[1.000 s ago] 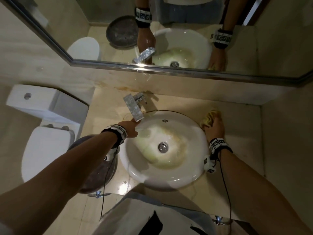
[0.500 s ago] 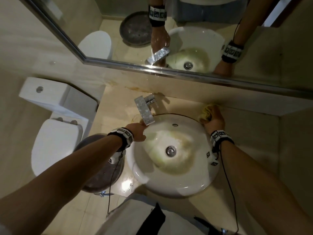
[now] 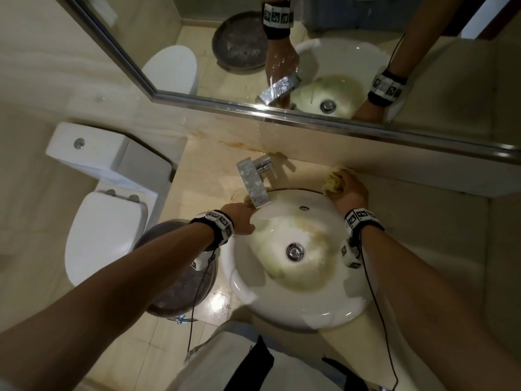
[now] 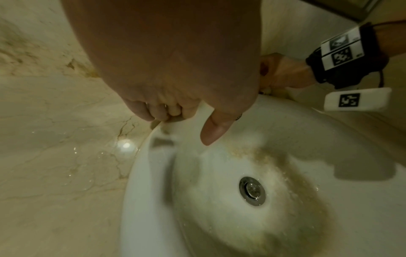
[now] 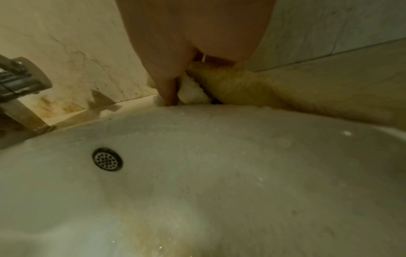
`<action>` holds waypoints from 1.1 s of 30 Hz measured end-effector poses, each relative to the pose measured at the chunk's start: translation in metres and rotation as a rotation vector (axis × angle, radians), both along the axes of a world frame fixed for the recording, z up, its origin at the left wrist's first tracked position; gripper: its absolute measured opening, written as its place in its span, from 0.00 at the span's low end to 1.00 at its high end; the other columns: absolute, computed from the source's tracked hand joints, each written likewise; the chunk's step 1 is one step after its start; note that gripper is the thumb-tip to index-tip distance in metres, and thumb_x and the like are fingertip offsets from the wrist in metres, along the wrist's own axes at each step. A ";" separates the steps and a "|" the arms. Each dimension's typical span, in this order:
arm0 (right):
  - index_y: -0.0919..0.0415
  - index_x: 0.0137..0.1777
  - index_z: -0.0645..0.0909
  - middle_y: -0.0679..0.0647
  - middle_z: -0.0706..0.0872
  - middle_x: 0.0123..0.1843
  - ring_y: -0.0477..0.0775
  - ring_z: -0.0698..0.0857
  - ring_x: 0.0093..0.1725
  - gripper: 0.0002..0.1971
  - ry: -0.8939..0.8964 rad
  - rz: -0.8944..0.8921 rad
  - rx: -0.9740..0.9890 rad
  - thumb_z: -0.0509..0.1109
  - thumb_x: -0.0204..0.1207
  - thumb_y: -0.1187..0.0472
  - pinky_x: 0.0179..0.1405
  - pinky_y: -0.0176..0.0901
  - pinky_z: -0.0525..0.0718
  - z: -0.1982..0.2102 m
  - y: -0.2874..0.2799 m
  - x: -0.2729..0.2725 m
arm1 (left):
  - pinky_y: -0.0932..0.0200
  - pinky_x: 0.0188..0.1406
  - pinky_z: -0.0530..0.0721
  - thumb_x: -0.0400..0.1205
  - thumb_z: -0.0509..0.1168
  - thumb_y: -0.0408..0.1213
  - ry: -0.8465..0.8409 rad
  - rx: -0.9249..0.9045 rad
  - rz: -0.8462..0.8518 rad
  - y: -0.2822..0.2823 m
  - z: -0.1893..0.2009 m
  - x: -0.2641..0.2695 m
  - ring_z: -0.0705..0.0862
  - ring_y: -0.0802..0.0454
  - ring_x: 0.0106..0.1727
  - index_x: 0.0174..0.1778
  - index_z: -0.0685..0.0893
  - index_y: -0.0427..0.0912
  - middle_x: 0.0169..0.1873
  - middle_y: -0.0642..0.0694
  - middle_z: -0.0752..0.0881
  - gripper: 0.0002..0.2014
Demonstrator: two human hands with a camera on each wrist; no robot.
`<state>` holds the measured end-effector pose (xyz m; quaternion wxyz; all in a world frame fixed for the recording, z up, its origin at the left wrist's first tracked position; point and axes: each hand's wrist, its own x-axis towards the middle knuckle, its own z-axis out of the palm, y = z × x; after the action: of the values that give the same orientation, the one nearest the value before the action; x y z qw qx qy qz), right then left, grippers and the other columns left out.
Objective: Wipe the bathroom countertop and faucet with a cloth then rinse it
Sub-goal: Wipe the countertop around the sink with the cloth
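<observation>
One fluffy cloth [image 3: 333, 178] bunched in rt hand [image 3: 351, 191].

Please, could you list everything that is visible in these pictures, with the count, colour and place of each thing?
cloth: 1, yellow, on countertop behind basin, against the wall
faucet: 1, chrome, on countertop, back left of basin
countertop: 1, beige marble, some water drops, around basin
basin: 1, white, stained yellowish inside, set in countertop
drain: 1, chrome, middle of basin
mirror: 1, metal frame, on wall above countertop
toilet: 1, white, left of countertop
round container: 1, dark, low between toilet and countertop
wristbands: 2, black with markers, one on each wrist
left grip: 1, fingers curled on basin rim by faucet
right grip: 1, holds cloth
</observation>
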<state>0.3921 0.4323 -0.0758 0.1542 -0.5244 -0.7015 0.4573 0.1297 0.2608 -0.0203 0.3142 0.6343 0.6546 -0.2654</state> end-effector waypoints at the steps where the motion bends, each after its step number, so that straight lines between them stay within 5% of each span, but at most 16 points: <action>1: 0.62 0.49 0.78 0.49 0.73 0.36 0.49 0.67 0.32 0.11 0.075 -0.026 -0.003 0.67 0.73 0.78 0.36 0.49 0.69 -0.002 -0.001 -0.003 | 0.48 0.62 0.84 0.84 0.60 0.49 0.002 -0.003 0.000 0.000 0.000 0.000 0.78 0.39 0.71 0.88 0.48 0.51 0.84 0.43 0.64 0.39; 5: 0.56 0.66 0.80 0.50 0.79 0.49 0.51 0.76 0.46 0.20 -0.187 -0.058 0.045 0.77 0.75 0.65 0.49 0.42 0.76 -0.006 -0.003 -0.008 | 0.48 0.60 0.85 0.83 0.61 0.50 0.000 0.009 -0.006 0.000 -0.001 0.000 0.80 0.39 0.69 0.88 0.50 0.51 0.83 0.43 0.66 0.39; 7: 0.58 0.65 0.82 0.50 0.82 0.51 0.50 0.79 0.49 0.21 -0.114 -0.080 0.073 0.78 0.73 0.67 0.54 0.33 0.82 -0.006 -0.005 -0.008 | 0.48 0.60 0.85 0.83 0.61 0.50 0.005 0.009 -0.007 0.000 -0.001 0.001 0.80 0.39 0.69 0.88 0.51 0.51 0.83 0.43 0.67 0.38; 10: 0.52 0.65 0.82 0.47 0.81 0.50 0.50 0.78 0.47 0.21 -0.077 -0.071 0.050 0.76 0.71 0.61 0.53 0.46 0.85 -0.003 -0.007 -0.014 | 0.49 0.60 0.85 0.83 0.61 0.49 0.013 0.002 -0.003 0.001 0.000 0.002 0.80 0.39 0.70 0.88 0.49 0.52 0.84 0.43 0.66 0.39; 12: 0.50 0.70 0.78 0.47 0.79 0.54 0.49 0.75 0.51 0.25 -0.192 -0.057 0.025 0.77 0.73 0.58 0.55 0.44 0.77 -0.004 -0.006 -0.014 | 0.48 0.60 0.85 0.83 0.61 0.49 0.018 0.010 -0.008 0.001 0.002 0.002 0.79 0.39 0.70 0.88 0.48 0.52 0.85 0.44 0.63 0.40; 15: 0.53 0.72 0.80 0.56 0.86 0.61 0.48 0.78 0.53 0.25 -0.176 -0.045 0.000 0.78 0.75 0.62 0.56 0.39 0.75 0.000 -0.005 -0.015 | 0.48 0.58 0.86 0.83 0.61 0.48 0.018 0.009 -0.024 0.002 0.002 0.002 0.81 0.38 0.68 0.88 0.49 0.52 0.84 0.44 0.65 0.39; 18: 0.67 0.68 0.83 0.69 0.87 0.61 0.54 0.83 0.55 0.20 -0.013 -0.065 0.009 0.75 0.76 0.73 0.47 0.21 0.74 0.016 -0.010 -0.017 | 0.48 0.57 0.86 0.82 0.62 0.49 0.030 -0.001 -0.020 0.002 0.002 0.003 0.83 0.38 0.66 0.87 0.54 0.51 0.80 0.43 0.72 0.38; 20: 0.70 0.66 0.84 0.67 0.87 0.59 0.57 0.84 0.57 0.20 0.055 -0.086 0.047 0.76 0.73 0.77 0.44 0.12 0.70 0.021 -0.013 -0.011 | 0.49 0.57 0.86 0.82 0.61 0.49 0.037 -0.005 -0.011 0.003 0.003 0.003 0.82 0.38 0.67 0.88 0.53 0.52 0.80 0.43 0.72 0.38; 23: 0.62 0.69 0.84 0.59 0.86 0.57 0.60 0.86 0.59 0.26 0.013 -0.095 0.053 0.78 0.70 0.74 0.52 0.23 0.76 0.032 -0.013 0.006 | 0.50 0.57 0.85 0.83 0.61 0.48 0.037 -0.001 -0.022 0.003 0.004 0.002 0.82 0.38 0.67 0.88 0.52 0.53 0.80 0.43 0.72 0.38; 29: 0.51 0.74 0.81 0.59 0.84 0.69 0.60 0.84 0.66 0.28 0.026 -0.348 0.030 0.76 0.73 0.68 0.67 0.52 0.85 0.044 -0.007 0.059 | 0.51 0.56 0.86 0.83 0.62 0.51 0.045 -0.018 -0.026 0.005 0.003 0.002 0.84 0.39 0.64 0.88 0.50 0.54 0.80 0.43 0.71 0.39; 33: 0.56 0.75 0.80 0.63 0.85 0.69 0.64 0.84 0.66 0.29 -0.075 -0.403 0.112 0.76 0.73 0.68 0.66 0.45 0.80 0.038 -0.006 0.101 | 0.49 0.59 0.85 0.83 0.62 0.52 0.057 -0.014 -0.027 0.008 0.004 0.003 0.83 0.38 0.65 0.89 0.49 0.52 0.80 0.42 0.72 0.41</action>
<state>0.4929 0.4260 -0.0377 0.2449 -0.6613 -0.6122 0.3577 0.1331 0.2684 -0.0163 0.2961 0.6333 0.6526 -0.2921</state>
